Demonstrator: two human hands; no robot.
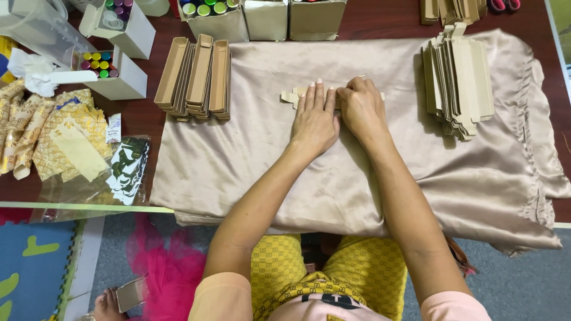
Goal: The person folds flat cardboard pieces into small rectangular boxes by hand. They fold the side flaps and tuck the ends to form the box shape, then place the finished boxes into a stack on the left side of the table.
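Near the far edge of the tan satin cloth [250, 154], a flat cardboard box blank [292, 96] lies pinned under the left hand [315, 122], fingers flat, while the right hand [361, 110] pinches its fold. On slippery satin the blank could skid and crease crookedly, or get nudged toward the folded boxes [199, 77] or flat stack [458, 80].

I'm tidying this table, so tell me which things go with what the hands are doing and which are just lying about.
In use: left hand, right hand, flat cardboard blank, flat blank stack, folded boxes, satin cloth.
Lying about: patterned yellow packets, boxes of coloured tubes, clear jug.
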